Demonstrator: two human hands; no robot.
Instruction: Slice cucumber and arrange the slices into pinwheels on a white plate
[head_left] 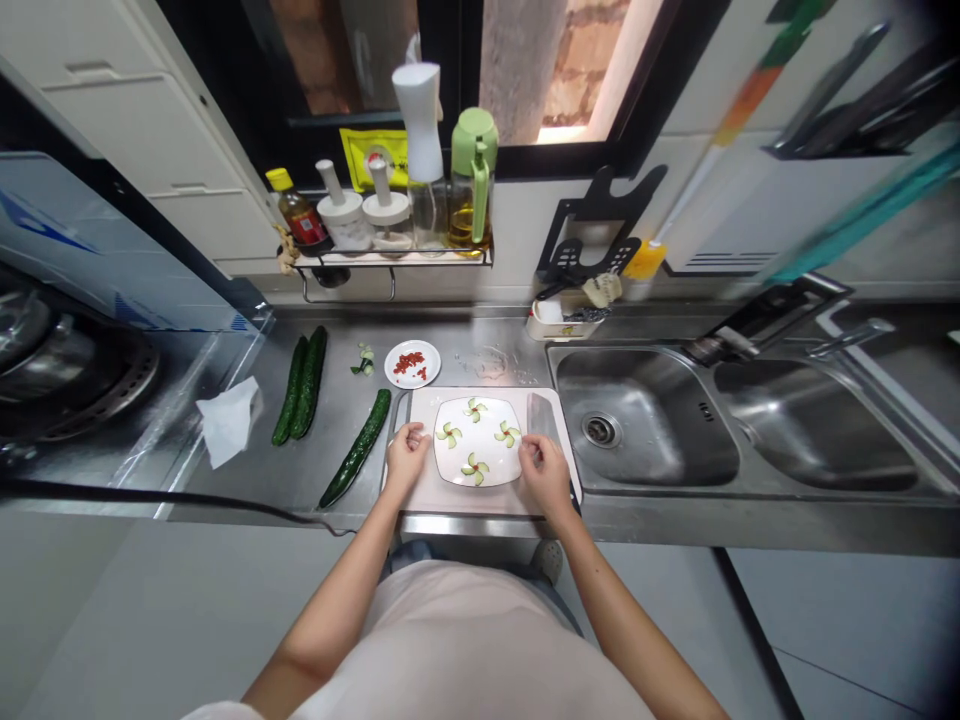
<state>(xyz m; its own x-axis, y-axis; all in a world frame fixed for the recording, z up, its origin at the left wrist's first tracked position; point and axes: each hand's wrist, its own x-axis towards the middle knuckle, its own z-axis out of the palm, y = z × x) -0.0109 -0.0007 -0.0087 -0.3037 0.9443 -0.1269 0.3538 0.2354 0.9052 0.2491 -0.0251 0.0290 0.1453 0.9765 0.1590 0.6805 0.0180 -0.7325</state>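
Note:
A white squarish plate (477, 432) lies on a pale cutting board (420, 497). Several pinwheels of green slices with red centres, such as the upper pinwheel (474, 410), are laid out on it. My left hand (406, 460) is just off the plate's left edge, fingers curled in, with a narrow gap to the rim. At the right rim is my right hand (547, 473), its thumb and fingers drawn together. Whether it grips the rim or something small, I cannot tell. A whole cucumber (357, 447) lies left of the board.
Two more cucumbers (301, 385) and a crumpled white tissue (227, 421) lie further left. Behind the board are a small plate of red bits (412, 365) and some green scraps (363, 360). A double sink (645, 425) is on the right. Above hangs a seasoning rack (397, 258).

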